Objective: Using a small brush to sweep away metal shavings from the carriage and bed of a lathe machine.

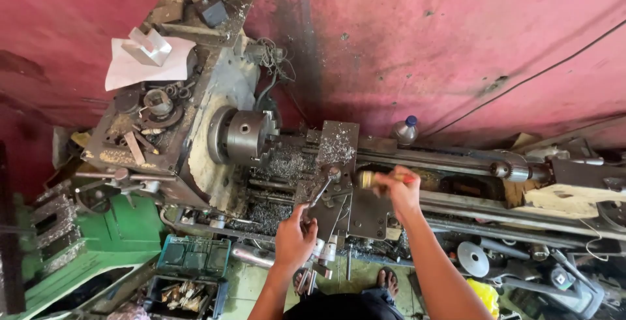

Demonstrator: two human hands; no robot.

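While left hand (295,238) grips wrench (321,189) | right hand (399,188) holds brush (367,178)

Both bare forearms reach forward from the bottom edge. The left hand (295,240) is closed in a fist, knuckles up, wrist straight. The right hand (399,188) is farther forward, fingers curled shut, arm angled inward.
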